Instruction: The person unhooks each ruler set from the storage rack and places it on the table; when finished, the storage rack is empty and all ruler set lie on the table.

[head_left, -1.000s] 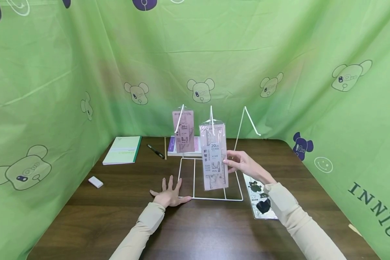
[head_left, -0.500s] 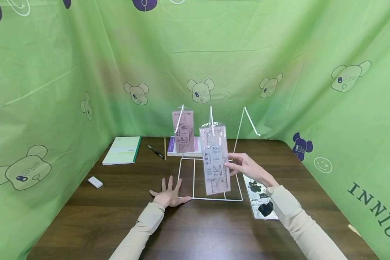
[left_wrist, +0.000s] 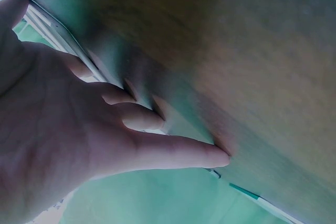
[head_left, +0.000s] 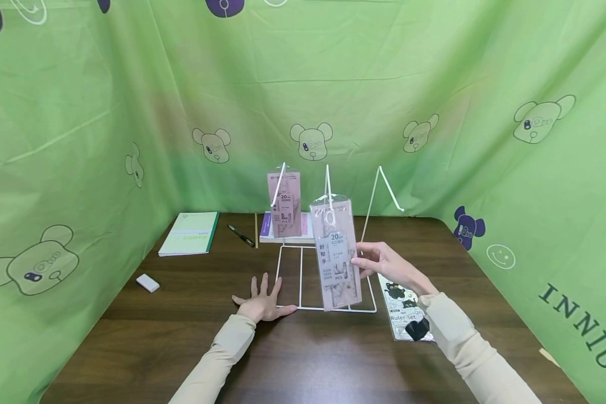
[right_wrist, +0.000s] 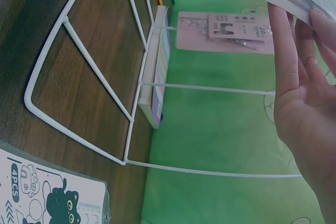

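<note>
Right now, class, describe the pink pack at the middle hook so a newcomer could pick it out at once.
On the brown table stands a white wire rack. At its middle hook is the pink pack, tilted. Unlike the other pack, on the left hook, and the cat pack, flat on the table, it is pinched by the right hand.

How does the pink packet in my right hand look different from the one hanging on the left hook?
The held packet tilts; the hanging packet is nearly upright. Your right hand pinches the held packet's edge; no hand touches the hanging packet. In the head view, the held packet looks larger and paler, the hanging packet smaller and deeper pink. Both are flat, with "20" printed on them.
</note>
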### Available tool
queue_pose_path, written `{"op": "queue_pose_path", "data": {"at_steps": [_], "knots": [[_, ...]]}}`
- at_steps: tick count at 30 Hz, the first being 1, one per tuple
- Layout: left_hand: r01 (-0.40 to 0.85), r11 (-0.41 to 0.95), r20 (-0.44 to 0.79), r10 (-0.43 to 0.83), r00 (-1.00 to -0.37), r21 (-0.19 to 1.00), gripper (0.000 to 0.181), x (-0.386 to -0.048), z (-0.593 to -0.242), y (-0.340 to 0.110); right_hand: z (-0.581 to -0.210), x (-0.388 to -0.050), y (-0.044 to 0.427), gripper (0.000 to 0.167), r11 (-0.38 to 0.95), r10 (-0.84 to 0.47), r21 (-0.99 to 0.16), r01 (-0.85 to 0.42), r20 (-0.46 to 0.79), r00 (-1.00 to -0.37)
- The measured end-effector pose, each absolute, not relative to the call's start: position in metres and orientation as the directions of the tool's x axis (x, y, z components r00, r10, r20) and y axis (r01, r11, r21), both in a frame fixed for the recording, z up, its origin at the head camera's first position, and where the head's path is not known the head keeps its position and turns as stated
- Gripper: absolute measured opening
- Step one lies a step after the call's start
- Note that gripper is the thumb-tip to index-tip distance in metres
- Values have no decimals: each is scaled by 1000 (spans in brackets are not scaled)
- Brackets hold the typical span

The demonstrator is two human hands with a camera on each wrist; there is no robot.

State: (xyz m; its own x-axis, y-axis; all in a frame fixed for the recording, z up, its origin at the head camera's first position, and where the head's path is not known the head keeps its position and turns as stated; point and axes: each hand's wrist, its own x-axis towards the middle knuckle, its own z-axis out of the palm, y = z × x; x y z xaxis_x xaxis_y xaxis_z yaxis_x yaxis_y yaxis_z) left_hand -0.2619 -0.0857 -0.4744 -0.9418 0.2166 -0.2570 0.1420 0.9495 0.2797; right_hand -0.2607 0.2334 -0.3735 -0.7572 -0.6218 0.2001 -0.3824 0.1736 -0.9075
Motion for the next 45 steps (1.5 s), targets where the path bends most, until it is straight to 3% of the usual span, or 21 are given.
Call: {"op": "queue_pose_path", "data": {"at_steps": [11, 20, 30, 38, 42, 45], "knots": [[143, 955, -259, 211, -943, 259, 101, -261, -473, -84, -376, -257, 234, 36, 169, -635, -904, -393, 205, -745], [134, 951, -272, 212, -939, 279, 89, -254, -458, -83, -374, -250, 234, 39, 160, -643, -902, -401, 213, -736], [145, 955, -260, 213, -942, 257, 98, -259, -471, -85, -376, -240, 238, 35, 148, -666, -898, -415, 220, -713], [146, 953, -266, 218, -939, 266, 93, -255, -464, -85, -375, -231, 238, 36, 134, -680, -893, -430, 233, -695], [144, 953, -271, 218, -938, 268, 89, -250, -455, -84, -370, -225, 241, 41, 147, -670, -884, -444, 242, -702], [145, 951, -259, 218, -941, 272, 92, -258, -468, -85, -364, -219, 247, 42, 163, -646, -882, -441, 243, -724]]}}
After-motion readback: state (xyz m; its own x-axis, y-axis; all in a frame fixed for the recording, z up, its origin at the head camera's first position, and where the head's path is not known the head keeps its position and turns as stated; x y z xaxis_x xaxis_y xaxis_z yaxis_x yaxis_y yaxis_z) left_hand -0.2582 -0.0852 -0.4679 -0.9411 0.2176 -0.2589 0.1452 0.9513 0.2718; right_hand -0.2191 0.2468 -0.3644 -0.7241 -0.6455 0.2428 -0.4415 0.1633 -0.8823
